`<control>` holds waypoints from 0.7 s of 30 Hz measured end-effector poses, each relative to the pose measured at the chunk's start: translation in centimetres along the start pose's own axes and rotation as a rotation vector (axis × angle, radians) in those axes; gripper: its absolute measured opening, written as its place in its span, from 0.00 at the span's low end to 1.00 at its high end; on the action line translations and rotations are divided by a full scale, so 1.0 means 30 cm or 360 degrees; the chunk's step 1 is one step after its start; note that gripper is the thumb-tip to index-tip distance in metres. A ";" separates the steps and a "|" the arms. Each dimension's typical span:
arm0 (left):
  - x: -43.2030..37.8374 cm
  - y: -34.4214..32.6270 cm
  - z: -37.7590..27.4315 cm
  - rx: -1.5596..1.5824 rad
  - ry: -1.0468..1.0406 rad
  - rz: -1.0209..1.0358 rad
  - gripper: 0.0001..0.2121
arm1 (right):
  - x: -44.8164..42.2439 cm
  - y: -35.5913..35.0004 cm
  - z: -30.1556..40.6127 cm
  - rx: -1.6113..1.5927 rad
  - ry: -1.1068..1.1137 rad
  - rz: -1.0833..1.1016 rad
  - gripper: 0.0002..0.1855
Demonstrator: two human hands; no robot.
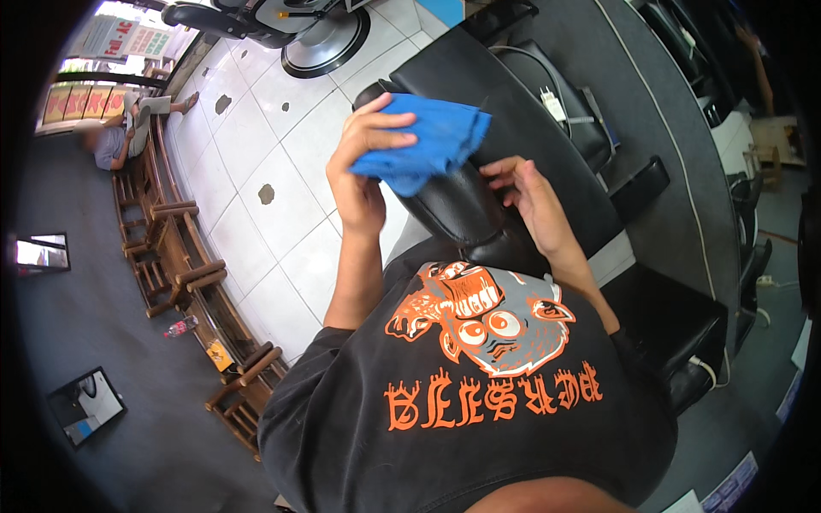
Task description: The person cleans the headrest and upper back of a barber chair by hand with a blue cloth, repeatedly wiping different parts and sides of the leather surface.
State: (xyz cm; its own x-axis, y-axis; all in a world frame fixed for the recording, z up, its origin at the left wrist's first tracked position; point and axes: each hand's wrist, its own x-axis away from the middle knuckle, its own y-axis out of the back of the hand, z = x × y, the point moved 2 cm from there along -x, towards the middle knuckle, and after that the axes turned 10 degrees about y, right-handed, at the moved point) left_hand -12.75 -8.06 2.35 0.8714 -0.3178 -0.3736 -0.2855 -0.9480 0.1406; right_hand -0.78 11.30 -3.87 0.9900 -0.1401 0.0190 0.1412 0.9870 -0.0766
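Note:
My left hand [362, 170] grips a folded blue cloth [426, 138], with the thumb below and the fingers over its left side. The cloth lies over the upper part of a black padded chair part [452, 208] with stitched seams, and hides much of it. To the right of that padding is my right hand [529, 195], fingers apart and bent, holding nothing. Its fingertips are close to the padding's right side; whether they touch it I cannot tell. The lower end of the padding comes close to the front of my black printed T-shirt [474, 449].
Along the right runs a dark counter [667, 192] with a white charger [551, 106] and cables near it. A barber chair's round metal base [327, 42] stands on the tiled floor [276, 147]. A person [115, 144] sits on a bamboo bench [173, 250] at left.

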 end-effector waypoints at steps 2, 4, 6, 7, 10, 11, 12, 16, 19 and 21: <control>0.044 -0.029 -0.047 -0.0034 -0.0161 0.0194 0.24 | 0.009 0.005 0.036 -0.0484 0.0026 0.0043 0.31; 0.078 -0.065 -0.097 -0.0341 -0.0343 0.0546 0.21 | 0.018 0.016 0.094 -0.0711 0.0039 0.0169 0.33; 0.109 -0.114 -0.130 -0.0459 -0.0437 0.0767 0.21 | 0.026 0.027 0.105 -0.1159 -0.0056 0.0430 0.25; 0.129 -0.140 -0.130 -0.0444 -0.0438 0.0809 0.21 | 0.033 0.034 0.113 -0.1154 -0.0045 0.0415 0.25; 0.151 -0.198 -0.117 -0.0336 -0.0400 0.0681 0.25 | 0.045 0.092 0.082 -0.1091 -0.0506 0.0181 0.07; 0.144 -0.209 -0.122 -0.0359 -0.0397 0.0487 0.29 | 0.065 0.123 0.063 -0.1098 -0.0485 0.0151 0.07; 0.132 -0.219 -0.132 -0.0388 -0.0417 0.0444 0.33 | 0.077 0.158 0.056 -0.1000 -0.0349 0.0028 0.07; 0.137 -0.218 -0.084 -0.0932 -0.0161 0.0210 0.25 | 0.116 0.315 0.026 -0.0561 0.0077 -0.0638 0.08; 0.136 -0.228 -0.084 -0.0882 -0.0230 0.0210 0.17 | 0.193 0.484 -0.007 0.0682 0.0204 -0.1091 0.12; 0.137 -0.235 -0.082 -0.0852 -0.0225 0.0233 0.15 | 0.242 0.532 0.021 0.1517 0.0029 -0.1367 0.14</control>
State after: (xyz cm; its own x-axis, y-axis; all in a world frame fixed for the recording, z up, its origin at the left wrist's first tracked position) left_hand -6.18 -2.65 2.08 0.7657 -0.4791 -0.4293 -0.1249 -0.7654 0.6313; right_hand 8.66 26.08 -4.32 0.5853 -0.7504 -0.3071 0.6774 0.2444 0.6938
